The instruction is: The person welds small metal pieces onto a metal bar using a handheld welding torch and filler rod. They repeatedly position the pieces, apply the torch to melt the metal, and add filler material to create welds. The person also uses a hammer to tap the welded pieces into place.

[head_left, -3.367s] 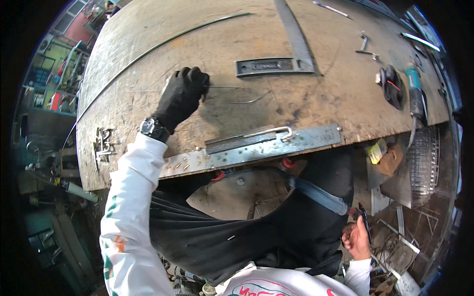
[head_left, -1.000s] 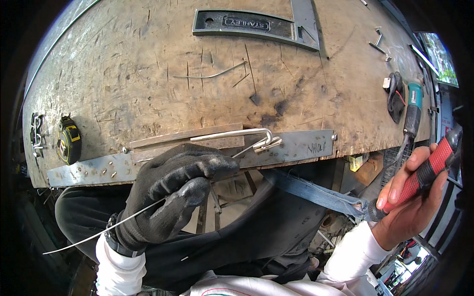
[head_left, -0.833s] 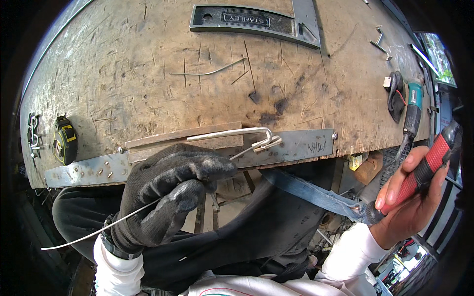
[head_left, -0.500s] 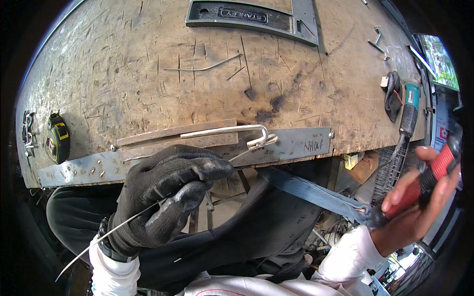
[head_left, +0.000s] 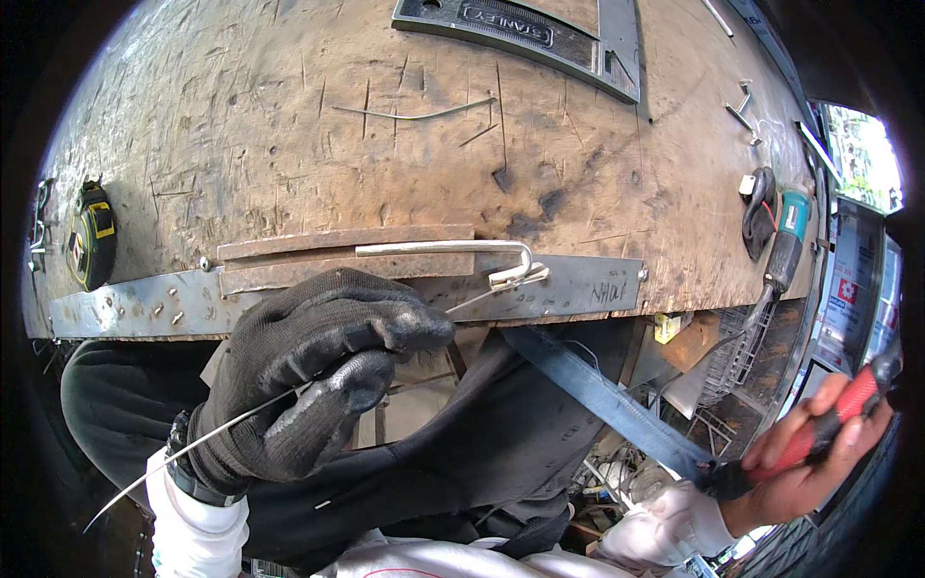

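My left hand point(head_left: 318, 366), in a black glove, is closed on a thin metal filler rod point(head_left: 183, 464). The rod's long end trails toward my left wrist, and its other end reaches up beside the bent metal rod point(head_left: 438, 248). That thicker rod has a hooked right end and lies over two rusty flat bars point(head_left: 347, 270) and a grey steel strip point(head_left: 578, 285) along the bench edge. Out at the far right, my bare right hand point(head_left: 819, 448) grips a red-and-black-handled welding torch point(head_left: 833, 416). A blue-sleeved cable point(head_left: 607, 405) leads to it; its tip is unclear.
A black tape measure point(head_left: 93, 234) rests at the bench's left, and a square point(head_left: 520, 37) at the back. A short curved wire point(head_left: 414, 114) lies mid-bench. On the right are a teal-and-black power tool point(head_left: 790, 236) and small metal pieces point(head_left: 742, 116). My legs are below the bench edge.
My right hand has lowered slightly with the torch, and the blue-sleeved cable hangs lower. The left hand keeps its hold on the filler rod. The whole view has shifted a little.
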The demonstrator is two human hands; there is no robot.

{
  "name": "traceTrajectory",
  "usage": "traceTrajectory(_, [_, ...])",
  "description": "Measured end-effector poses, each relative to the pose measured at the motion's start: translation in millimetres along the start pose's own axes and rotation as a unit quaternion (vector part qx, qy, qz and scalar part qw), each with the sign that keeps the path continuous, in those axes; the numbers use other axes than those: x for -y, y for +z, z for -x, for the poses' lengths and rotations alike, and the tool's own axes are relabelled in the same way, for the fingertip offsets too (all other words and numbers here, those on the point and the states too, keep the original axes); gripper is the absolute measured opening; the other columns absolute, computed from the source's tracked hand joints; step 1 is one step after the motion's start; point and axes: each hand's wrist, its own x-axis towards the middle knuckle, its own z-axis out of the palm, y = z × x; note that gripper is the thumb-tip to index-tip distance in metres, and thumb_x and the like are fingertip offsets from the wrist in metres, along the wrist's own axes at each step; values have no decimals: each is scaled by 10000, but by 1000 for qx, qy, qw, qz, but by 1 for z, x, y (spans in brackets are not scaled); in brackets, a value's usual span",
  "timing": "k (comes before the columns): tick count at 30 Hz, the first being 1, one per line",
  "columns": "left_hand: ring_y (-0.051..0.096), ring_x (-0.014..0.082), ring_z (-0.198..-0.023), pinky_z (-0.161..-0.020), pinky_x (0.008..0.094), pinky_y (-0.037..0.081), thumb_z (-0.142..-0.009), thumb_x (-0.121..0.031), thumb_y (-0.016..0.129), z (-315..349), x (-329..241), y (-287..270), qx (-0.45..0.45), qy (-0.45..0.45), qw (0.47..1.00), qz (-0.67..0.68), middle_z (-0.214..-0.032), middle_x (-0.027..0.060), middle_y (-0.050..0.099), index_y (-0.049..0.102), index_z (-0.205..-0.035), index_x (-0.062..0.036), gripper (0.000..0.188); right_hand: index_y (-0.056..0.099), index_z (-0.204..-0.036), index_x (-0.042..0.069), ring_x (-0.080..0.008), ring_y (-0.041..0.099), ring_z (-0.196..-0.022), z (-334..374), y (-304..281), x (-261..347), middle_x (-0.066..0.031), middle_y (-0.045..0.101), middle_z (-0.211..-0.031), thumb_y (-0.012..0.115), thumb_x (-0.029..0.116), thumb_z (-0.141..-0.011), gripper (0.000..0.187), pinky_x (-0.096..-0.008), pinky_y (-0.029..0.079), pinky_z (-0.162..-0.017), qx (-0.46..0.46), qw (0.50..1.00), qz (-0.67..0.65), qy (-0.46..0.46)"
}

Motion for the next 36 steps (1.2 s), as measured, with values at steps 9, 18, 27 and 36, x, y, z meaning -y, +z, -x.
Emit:
traceTrajectory(9, [703,338,-950,-860,424,550,-1028,-282,543,1,3,10,-50,-28,998,29,-1018,197,713,708,-1116,23,358,269,-1566,-13,-153,643,-764,31,35,-7,-231,673,-1131,646,42,-921,749,-279,545,-675,253,916,-5,311])
traceTrajectory(18, [704,357,-974,-899,437,539,-1026,-278,542,0,-1,11,-58,-35,998,-2,-1050,209,715,723,-1088,24,357,290,-1551,-41,-201,663,-998,32,46,-5,-230,416,-1551,624,-33,-907,725,-314,560,-833,241,913,-19,328])
traceTrajectory(27, [708,369,-1020,-925,450,540,-1036,-297,531,0,-6,11,-57,-60,996,-19,-1055,214,723,733,-1101,18,379,309,-1538,-57,-228,664,-1078,35,43,-9,-241,392,-1574,632,-44,-899,717,-311,554,-882,264,924,8,276])
traceTrajectory(36, [705,368,-1008,-912,455,537,-1038,-328,517,-1,-6,14,-54,-55,996,-38,-1056,214,720,732,-1090,20,412,344,-1517,-72,-279,644,-1175,34,41,-12,-254,433,-1542,655,-33,-898,694,-347,546,-961,275,930,15,245])
